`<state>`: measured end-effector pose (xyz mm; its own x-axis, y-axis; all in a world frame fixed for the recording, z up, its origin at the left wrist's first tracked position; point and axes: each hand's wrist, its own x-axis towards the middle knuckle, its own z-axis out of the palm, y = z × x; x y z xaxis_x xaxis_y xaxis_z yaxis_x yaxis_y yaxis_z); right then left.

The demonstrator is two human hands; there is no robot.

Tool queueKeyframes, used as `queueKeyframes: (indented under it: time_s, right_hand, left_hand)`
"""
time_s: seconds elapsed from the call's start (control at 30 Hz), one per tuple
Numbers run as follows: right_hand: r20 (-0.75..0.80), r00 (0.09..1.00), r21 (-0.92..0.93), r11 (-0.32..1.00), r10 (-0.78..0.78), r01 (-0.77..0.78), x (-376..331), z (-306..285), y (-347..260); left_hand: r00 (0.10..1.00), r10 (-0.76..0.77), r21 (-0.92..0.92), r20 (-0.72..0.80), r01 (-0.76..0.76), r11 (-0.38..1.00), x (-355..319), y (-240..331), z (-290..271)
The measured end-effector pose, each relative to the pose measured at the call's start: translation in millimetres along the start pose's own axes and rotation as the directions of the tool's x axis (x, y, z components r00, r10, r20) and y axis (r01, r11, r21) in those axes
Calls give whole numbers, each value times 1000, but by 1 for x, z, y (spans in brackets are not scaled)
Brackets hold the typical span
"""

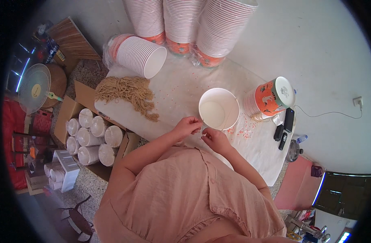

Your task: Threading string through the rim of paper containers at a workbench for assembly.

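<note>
While pinching a thin string (202, 128) near the white paper bucket (219, 108), left hand (187, 125) and right hand (215, 139) fingers almost closed.

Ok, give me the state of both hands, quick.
Left hand: fingers pinched at the white paper bucket rim.
Right hand: curled beside it; grip unclear.

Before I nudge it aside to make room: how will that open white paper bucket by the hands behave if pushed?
The white paper bucket looks empty and thin-walled, so it is probably light and would slide easily on the cloth-covered table. Upright on its narrower base, it may tip if pushed near the rim. Squeezing would likely dent it.
</note>
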<state>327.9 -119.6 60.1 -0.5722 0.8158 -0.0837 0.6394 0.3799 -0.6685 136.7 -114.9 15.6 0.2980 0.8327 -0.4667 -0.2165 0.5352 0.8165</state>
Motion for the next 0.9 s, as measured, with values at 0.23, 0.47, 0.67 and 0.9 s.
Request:
queueKeyframes:
  time_s: [0.23,0.47,0.67,0.9]
  right_hand:
    - [-40,999,-30,1000,-10,9,5,2,-1]
    - [-72,996,-65,997,-56,52,5,4,1]
    - [-23,1000,-110,994,-16,13,6,3,3]
    - [-27,992,-215,970,-122,114,8,11,6]
  left_hand:
    - [996,89,87,9,-89,992,3,-8,2]
    - [996,78,138,34,-82,987,2,-6,4]
    - [996,82,161,-37,-75,984,2,-8,7]
    - [975,175,147,-134,-155,977,6,-18,14]
